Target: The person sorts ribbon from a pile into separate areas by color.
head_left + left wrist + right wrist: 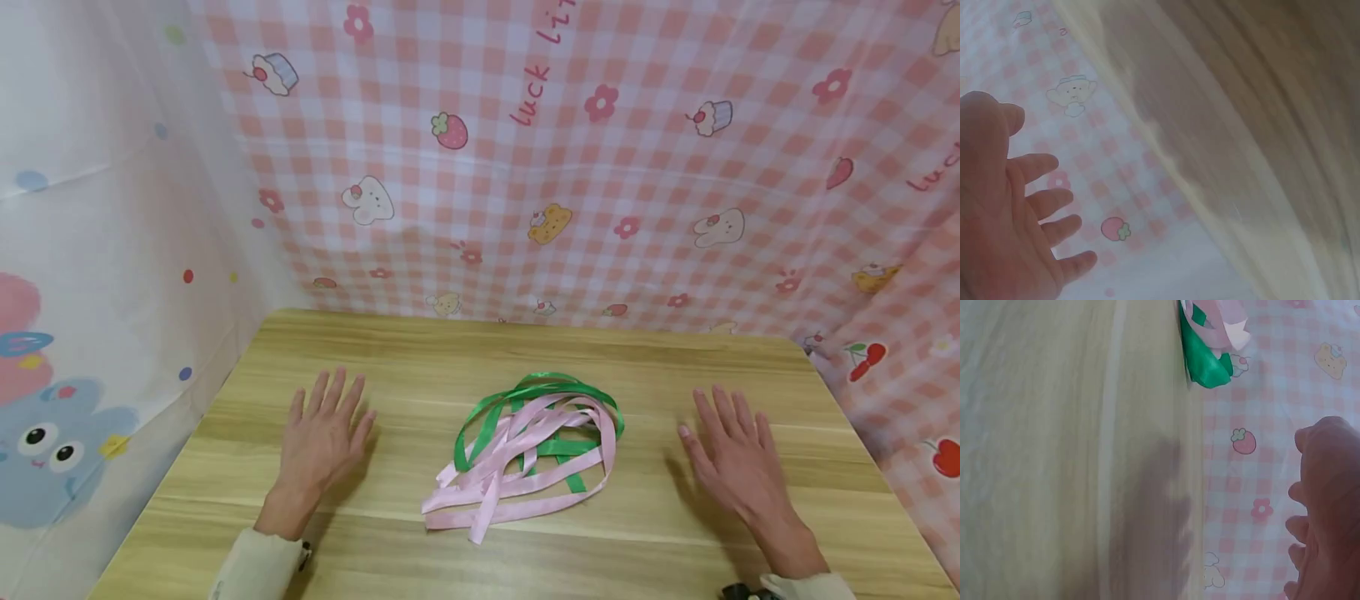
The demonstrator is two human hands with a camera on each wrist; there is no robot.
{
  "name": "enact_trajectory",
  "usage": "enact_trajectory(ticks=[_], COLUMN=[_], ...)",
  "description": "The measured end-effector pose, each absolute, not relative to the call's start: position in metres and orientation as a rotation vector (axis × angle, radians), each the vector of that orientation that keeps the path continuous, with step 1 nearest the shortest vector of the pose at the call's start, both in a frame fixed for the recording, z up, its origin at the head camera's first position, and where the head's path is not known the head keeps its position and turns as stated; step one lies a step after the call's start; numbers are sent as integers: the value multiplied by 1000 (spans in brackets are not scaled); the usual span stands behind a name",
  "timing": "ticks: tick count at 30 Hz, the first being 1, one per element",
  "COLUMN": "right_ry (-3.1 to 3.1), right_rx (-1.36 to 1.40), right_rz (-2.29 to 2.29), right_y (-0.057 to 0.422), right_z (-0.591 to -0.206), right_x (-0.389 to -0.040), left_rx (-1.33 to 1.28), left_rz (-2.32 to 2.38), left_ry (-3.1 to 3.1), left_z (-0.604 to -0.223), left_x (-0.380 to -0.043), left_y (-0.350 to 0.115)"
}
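Observation:
A loose tangle of ribbon lies mid-table in the head view, its pink ribbon [517,506] looped over a green ribbon [480,433]. Left of the tangle, my left hand [321,433] is spread palm down with nothing in it. My right hand [738,458] is spread the same way on the right side, apart from the ribbons. In the left wrist view the left hand [1010,219] shows relaxed, separated fingers. The right wrist view has the right hand [1332,512] at its edge, and part of the green ribbon [1207,365] at the top.
The wooden table [390,350] has light grain and rounded back corners. A pink checked curtain [480,183] hangs behind it and along the right. At the left hangs a white curtain [112,225] with dots and a blue cartoon figure.

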State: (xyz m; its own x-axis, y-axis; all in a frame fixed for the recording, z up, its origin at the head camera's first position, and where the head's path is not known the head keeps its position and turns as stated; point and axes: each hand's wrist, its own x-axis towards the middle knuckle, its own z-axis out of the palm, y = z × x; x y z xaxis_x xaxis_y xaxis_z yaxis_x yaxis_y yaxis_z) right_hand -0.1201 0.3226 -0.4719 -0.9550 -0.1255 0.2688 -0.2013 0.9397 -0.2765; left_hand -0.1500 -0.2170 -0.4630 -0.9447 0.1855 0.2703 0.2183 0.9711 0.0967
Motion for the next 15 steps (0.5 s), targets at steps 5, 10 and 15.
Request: enact_trajectory(ticks=[5,10,15], right_ry=[-2796,-2758,-2795], right_rx=[343,391,393], right_rz=[588,823,987], right_y=[313,298,283], right_z=[-470,-465,-462], right_x=[-124,-131,-145], left_rx=[-359,-412,-401], left_rz=[-357,-757,-1158], left_ry=[-2777,-2701,-2731], left_z=[-465,-467,-466], left_x=[-154,-160,-164], left_y=[-211,-200,-182])
